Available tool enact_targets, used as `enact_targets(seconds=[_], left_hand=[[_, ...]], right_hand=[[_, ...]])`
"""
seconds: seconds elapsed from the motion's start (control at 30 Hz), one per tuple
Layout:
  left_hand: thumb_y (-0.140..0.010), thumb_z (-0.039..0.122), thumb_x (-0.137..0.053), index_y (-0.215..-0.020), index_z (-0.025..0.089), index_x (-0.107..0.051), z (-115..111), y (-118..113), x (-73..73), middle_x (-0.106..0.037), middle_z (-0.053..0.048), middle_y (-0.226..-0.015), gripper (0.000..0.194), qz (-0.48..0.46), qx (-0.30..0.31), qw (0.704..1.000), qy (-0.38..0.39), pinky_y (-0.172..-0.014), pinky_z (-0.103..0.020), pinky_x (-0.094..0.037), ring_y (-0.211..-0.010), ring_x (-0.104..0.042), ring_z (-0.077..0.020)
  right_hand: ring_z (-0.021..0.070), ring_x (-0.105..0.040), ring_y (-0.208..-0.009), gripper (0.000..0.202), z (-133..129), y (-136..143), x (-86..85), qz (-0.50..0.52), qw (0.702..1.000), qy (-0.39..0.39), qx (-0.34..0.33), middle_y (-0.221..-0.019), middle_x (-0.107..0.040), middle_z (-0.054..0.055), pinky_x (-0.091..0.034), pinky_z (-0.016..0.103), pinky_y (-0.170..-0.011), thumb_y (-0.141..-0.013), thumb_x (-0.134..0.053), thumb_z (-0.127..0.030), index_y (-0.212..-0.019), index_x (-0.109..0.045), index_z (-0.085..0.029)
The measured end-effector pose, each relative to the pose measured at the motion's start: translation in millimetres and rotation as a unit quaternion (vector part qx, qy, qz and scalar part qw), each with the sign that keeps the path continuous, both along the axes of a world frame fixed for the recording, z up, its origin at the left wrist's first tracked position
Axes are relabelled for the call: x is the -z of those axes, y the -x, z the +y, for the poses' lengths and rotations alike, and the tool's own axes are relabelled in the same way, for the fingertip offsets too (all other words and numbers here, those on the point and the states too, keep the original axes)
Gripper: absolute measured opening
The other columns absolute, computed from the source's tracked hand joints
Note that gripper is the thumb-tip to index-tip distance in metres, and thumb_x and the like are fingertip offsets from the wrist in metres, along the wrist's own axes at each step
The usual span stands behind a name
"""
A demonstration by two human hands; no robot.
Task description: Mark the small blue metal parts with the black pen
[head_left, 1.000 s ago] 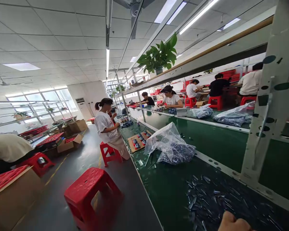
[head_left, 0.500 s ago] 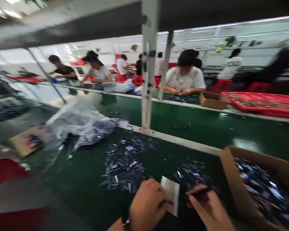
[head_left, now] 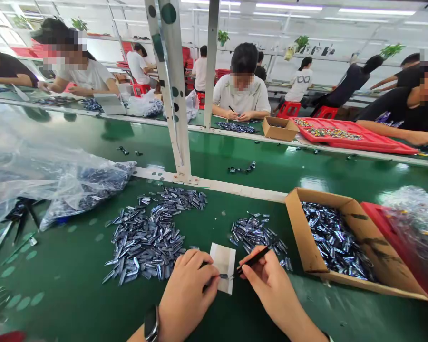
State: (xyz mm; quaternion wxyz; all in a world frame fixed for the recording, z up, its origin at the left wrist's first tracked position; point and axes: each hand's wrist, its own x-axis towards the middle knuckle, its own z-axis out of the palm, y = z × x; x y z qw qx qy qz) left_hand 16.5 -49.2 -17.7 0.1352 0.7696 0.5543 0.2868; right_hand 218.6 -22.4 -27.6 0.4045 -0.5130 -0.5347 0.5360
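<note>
My left hand (head_left: 189,289), with a dark watch on its wrist, is closed in a pinch on a small dark plastic piece (head_left: 222,276). That piece lies over a pale paper card (head_left: 223,258) on the green table. Black tweezers (head_left: 258,256) are gripped in my right hand (head_left: 274,287), their tips pointing left at the small piece. Whether the tips touch it I cannot tell. Left of the card spreads a large pile of shiny dark plastic pieces (head_left: 146,237); a smaller pile (head_left: 255,230) lies just beyond my right hand.
On the right stands a cardboard box (head_left: 308,242) full of similar pieces, beside a red tray (head_left: 388,237). A clear plastic bag (head_left: 67,185) and tools lie left. A metal post (head_left: 171,95) rises from the table divider (head_left: 235,188). Several people work across the line.
The view has turned to the right and sharpened. My right hand has brought the tweezers closer to my left hand, their tips now over the card.
</note>
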Motion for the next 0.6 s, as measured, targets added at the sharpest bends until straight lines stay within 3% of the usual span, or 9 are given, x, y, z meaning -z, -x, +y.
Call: enact_targets(seconds=[0.23,0.6], left_hand=[[-0.084,0.012,-0.057,-0.077,0.025,-0.068,0.7,-3.3,3.7,-0.069,-0.002,-0.101,0.019,0.027,0.002,1.000,-0.001,-0.082,-0.043,-0.050,-0.096,-0.060,-0.0248],[-0.083,0.009,-0.059,-0.077,0.025,-0.068,0.2,-5.1,5.0,-0.069,-0.001,-0.101,0.019,0.015,0.002,1.000,0.004,-0.084,-0.043,-0.050,-0.097,-0.059,-0.0243]], right_hand=[[0.0234,-0.071,-0.076,0.033,0.5,4.4,2.8,-0.001,1.000,0.002,0.017,-0.081,-0.069,0.004,-0.060,0.037,-0.071,-0.082,-0.069,-0.052,-0.090,-0.055,-0.023],[0.0225,-0.071,-0.067,0.040,1.4,3.6,3.8,0.040,0.998,0.016,0.051,-0.078,-0.070,0.004,-0.060,0.037,-0.067,-0.078,-0.072,-0.056,-0.090,-0.054,-0.023]])
